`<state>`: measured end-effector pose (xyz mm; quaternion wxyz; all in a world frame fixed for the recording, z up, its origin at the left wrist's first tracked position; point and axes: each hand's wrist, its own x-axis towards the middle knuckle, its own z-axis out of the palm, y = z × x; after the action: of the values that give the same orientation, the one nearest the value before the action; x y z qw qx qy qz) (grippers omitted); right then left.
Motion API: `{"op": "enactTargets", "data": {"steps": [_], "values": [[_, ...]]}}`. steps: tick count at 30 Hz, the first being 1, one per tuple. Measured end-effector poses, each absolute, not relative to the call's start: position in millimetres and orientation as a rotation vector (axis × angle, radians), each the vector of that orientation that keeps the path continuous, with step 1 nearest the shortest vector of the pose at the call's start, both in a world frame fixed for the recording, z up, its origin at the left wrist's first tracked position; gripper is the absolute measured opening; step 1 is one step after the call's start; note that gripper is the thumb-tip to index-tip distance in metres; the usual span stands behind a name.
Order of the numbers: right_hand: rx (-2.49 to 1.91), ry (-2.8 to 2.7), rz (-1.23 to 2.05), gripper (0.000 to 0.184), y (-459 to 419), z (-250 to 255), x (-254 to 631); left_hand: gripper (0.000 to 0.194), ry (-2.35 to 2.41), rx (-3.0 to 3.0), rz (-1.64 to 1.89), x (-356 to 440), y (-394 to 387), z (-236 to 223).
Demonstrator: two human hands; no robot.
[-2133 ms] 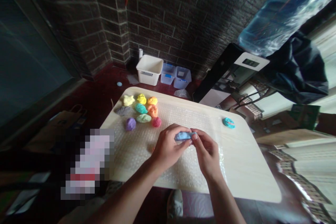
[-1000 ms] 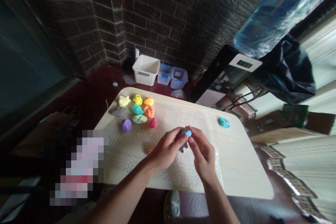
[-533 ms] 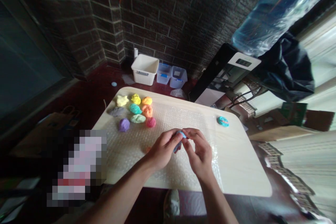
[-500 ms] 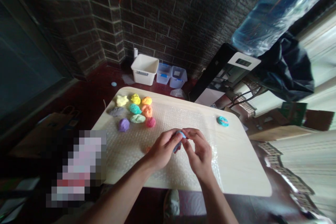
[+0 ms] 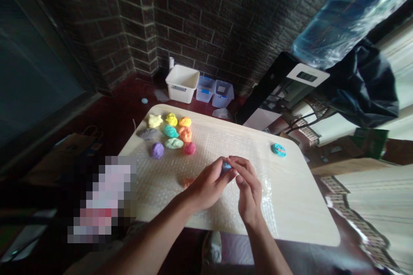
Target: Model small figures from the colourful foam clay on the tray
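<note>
Head view: soft blue clay-like lump above clear bubble-wrap sheet, not yet set down; left hand clamped on lump; right hand fingers together over it, grip cannot be told; round turquoise disc lies formed, far right

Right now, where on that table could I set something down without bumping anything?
The widest bare patch is the right part of the table, bordered by the bubble wrap, the turquoise lump and the near edge. It's crowded far left, where nine coloured lumps cluster, and over the wrap, where the left hand and right hand meet at a blue lump.
</note>
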<state>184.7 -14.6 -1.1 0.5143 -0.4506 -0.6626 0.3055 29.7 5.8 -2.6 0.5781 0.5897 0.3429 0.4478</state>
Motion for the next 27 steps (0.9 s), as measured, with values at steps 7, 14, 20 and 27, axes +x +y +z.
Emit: {"op": "enactTargets", "data": {"steps": [7,14,20,27], "values": [[-1.052,-1.512,0.809,0.038,-11,-10,174,0.02,0.899,1.42,1.039,25,0,-6],[-1.036,-1.498,0.808,0.049,-18,-13,173,0.009,0.963,1.376,1.145,27,10,-1],[-1.103,-1.673,0.665,0.043,-23,-8,164,0.015,1.097,1.369,1.2,22,10,-4],[-1.092,-1.666,0.684,0.045,-22,-4,164,0.022,1.239,1.436,1.144,26,10,-1]]}}
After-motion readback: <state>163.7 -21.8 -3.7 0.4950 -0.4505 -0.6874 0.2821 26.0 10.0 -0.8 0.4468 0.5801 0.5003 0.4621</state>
